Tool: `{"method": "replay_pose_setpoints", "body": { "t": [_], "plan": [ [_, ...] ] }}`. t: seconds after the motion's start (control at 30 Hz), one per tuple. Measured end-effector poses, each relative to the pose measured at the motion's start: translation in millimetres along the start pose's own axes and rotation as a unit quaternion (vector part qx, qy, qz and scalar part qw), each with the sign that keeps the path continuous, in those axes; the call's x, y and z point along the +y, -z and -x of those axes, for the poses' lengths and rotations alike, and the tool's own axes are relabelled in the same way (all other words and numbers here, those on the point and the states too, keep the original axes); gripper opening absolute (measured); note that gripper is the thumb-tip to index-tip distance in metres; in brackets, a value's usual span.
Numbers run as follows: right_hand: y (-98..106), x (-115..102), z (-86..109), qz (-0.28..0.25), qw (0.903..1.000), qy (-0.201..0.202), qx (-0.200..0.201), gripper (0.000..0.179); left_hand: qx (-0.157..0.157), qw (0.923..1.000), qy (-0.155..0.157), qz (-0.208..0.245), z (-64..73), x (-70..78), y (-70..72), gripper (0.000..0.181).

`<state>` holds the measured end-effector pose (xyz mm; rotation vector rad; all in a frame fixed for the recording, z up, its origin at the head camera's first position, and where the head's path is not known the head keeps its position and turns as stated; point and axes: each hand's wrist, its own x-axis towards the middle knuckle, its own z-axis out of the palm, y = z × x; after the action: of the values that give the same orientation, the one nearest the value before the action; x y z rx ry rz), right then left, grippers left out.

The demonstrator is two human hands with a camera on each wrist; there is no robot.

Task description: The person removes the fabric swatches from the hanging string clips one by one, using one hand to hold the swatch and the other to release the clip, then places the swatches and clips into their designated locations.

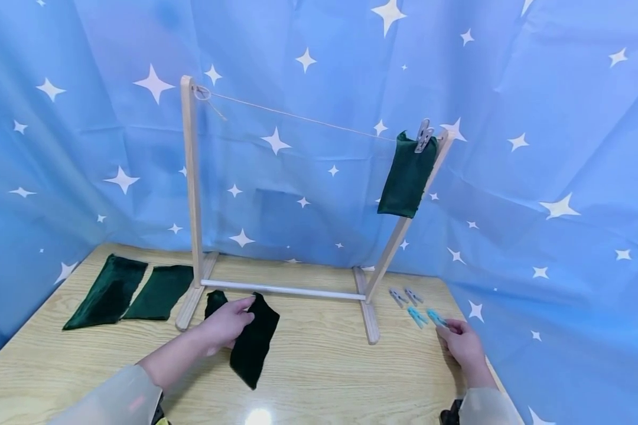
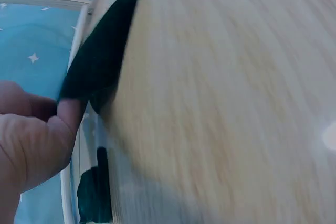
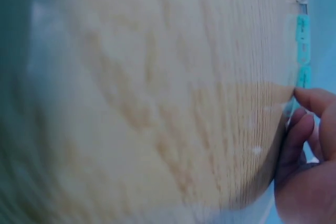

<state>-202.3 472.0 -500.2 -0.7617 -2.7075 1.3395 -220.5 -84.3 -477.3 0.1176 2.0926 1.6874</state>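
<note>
My left hand (image 1: 227,323) pinches a dark green cloth (image 1: 256,345) by its upper edge, above the table in front of the rack. A smaller dark green portion (image 1: 215,301) shows behind that hand; whether it belongs to the same cloth I cannot tell. In the left wrist view the held cloth (image 2: 102,51) juts out beyond the thumb. At the table's right side, my right hand (image 1: 462,345) pinches the near end of a teal clothespin (image 1: 436,317). Its fingertips partly hide the clothespin in the right wrist view. Another teal clothespin (image 1: 417,317) lies beside it.
A wooden rack (image 1: 192,177) carries a thin line (image 1: 298,118). One green cloth (image 1: 408,180) hangs at its right end under grey clothespins (image 1: 424,137). Two grey clothespins (image 1: 399,297) lie on the table. Two green cloths (image 1: 106,292) lie flat at left.
</note>
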Motion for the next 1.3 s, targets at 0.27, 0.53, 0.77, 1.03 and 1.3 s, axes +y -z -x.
{"method": "replay_pose_setpoints", "body": {
  "t": [0.27, 0.53, 0.77, 1.03, 1.3],
  "plan": [
    [0, 0, -1.5, 0.012, 0.9999, 0.002, 0.007, 0.061, 0.056, 0.9882, -0.056, -0.131, 1.6, 6.1, 5.8, 0.056],
    [-1, 3, -3.6, 0.01, 0.9999, 0.007, 0.006, 0.061, 0.078, 0.9806, -0.082, -0.16, 6.9, 9.6, 22.5, 0.061],
    [0, 3, -5.0, 0.002, 1.0, 0.004, 0.007, 0.06, 0.064, 0.9288, -0.152, -0.332, 15.2, 16.0, 31.6, 0.054],
    [0, 6, -3.6, 0.0, 1.0, -0.004, -0.002, 0.062, -0.122, 0.8784, -0.183, -0.424, 14.9, 6.2, 31.2, 0.072],
    [0, 5, -5.6, -0.001, 1.0, -0.008, 0.005, 0.062, -0.092, 0.8753, -0.174, -0.442, 16.0, 10.9, 22.3, 0.07]
  ]
}}
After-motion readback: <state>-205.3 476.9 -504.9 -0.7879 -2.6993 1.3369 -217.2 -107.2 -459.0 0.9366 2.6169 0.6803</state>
